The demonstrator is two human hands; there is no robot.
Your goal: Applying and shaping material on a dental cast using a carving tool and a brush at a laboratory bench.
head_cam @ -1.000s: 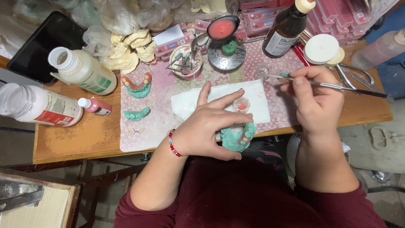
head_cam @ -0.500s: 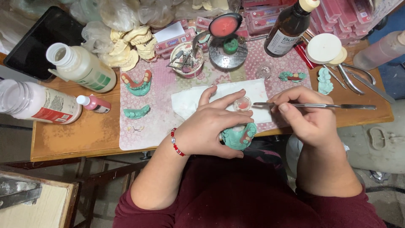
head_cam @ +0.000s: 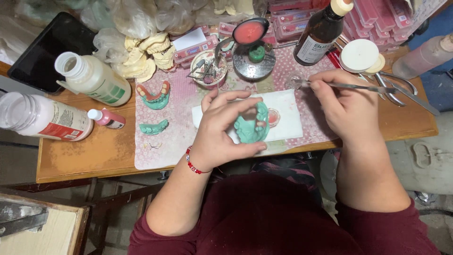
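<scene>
**Green dental cast held over the near edge of the bench**

The left hand grips a green dental cast between thumb and fingers, above the white paper sheet near the bench's front edge. The cast's arch appears to open toward the far edge, its long axis running roughly near-to-far, though fingers hide much of it. The right hand pinches a thin metal instrument, which lies along the bench's length with its tip at a small clear dish toward the far edge.

The cast hangs partly past the front edge, so a loosened grip could drop it to the floor. The instrument's tip could tip the light dish, or the sleeve might catch the brown bottle.
</scene>
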